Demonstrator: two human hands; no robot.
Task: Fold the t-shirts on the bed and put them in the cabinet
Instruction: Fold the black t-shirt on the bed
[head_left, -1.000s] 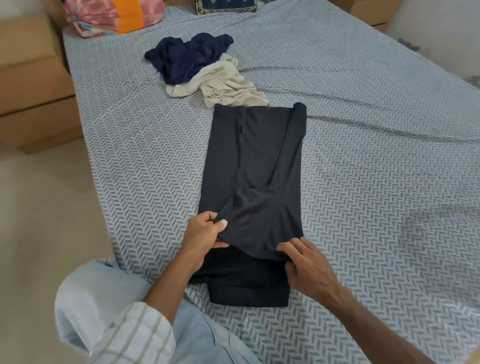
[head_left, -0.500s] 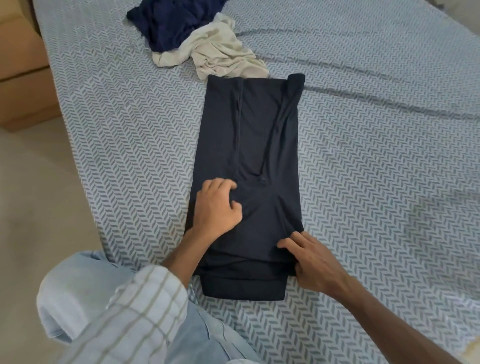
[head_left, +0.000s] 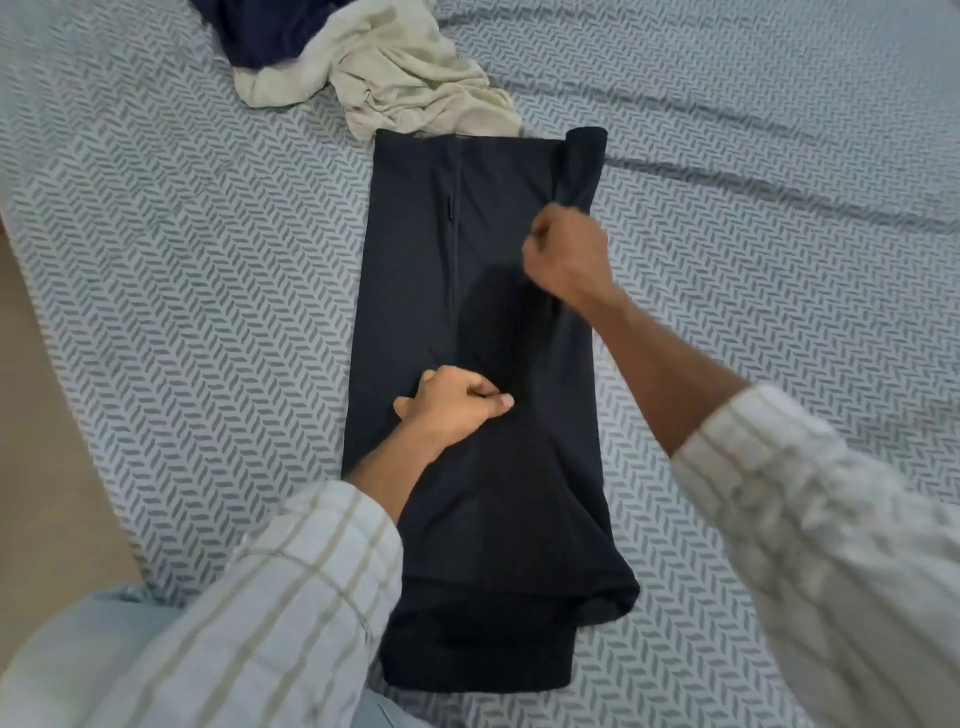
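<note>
A black t-shirt (head_left: 415, 270) lies on the bed (head_left: 208, 291) as a long narrow strip, its sides folded in. My left hand (head_left: 452, 402) rests on the middle of the strip with fingers curled, pinching the cloth. My right hand (head_left: 566, 254) grips the folded right edge near the far end, fingers curled round the fabric. Beyond the strip lie a crumpled cream t-shirt (head_left: 410, 78) and a crumpled navy t-shirt (head_left: 270, 26), touching each other.
The bed's left edge runs down the left side, with bare floor (head_left: 47, 467) beside it. A crease in the sheet (head_left: 779, 187) runs off to the right. No cabinet shows in view.
My right hand left the near edge of the black t-shirt and now grips its right fold farther up. My left hand stayed on the middle. The camera moved closer.
</note>
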